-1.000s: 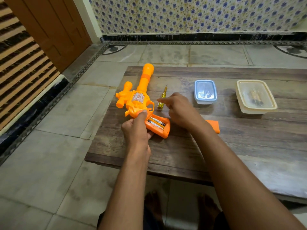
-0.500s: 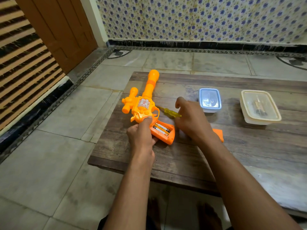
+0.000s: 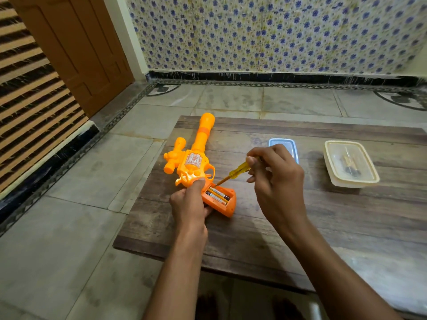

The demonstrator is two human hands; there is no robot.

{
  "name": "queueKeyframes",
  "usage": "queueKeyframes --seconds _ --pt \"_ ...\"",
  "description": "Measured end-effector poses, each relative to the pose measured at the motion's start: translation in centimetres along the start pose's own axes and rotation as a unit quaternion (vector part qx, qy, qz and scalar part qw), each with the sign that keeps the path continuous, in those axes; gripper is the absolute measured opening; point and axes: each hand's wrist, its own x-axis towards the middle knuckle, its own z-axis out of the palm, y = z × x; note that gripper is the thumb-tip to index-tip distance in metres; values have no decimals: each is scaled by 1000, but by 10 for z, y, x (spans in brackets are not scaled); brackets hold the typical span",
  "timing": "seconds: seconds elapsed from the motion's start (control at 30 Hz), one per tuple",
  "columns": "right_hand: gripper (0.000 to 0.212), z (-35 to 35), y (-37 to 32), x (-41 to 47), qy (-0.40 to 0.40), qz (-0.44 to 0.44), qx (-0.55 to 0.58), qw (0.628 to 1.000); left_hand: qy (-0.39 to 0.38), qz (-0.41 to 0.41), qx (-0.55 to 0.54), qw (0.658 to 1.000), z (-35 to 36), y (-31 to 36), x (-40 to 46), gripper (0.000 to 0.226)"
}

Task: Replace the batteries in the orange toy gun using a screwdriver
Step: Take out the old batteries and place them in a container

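Toy gun [image 3: 193, 161] on table [image 3: 323, 227], two lidded containers [image 3: 350, 163] to its right.

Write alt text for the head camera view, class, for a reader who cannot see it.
A person's left hand holds an orange toy gun on a wooden table while the right hand points a yellow-handled screwdriver into its open grip, where two batteries lie. Two lidded plastic boxes, blue and cream, sit farther right.

Floral wall [image 3: 277, 35]; tiled floor [image 3: 69, 239]
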Motion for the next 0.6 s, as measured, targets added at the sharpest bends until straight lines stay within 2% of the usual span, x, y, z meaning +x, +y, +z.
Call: queueKeyframes --seconds 0.4,0.5,0.6 --pt "17 9 -7 -5 -10 -39 -27 999 -10 -3 7 1000 -2 -1 3 2" --pt "19 12 -7 -4 -7 6 6 1000 -14 -5 5 1000 -3 0 3 4" --pt "16 16 -9 -3 -16 102 96 990 -23 -3 0 1000 -3 -1 3 1"
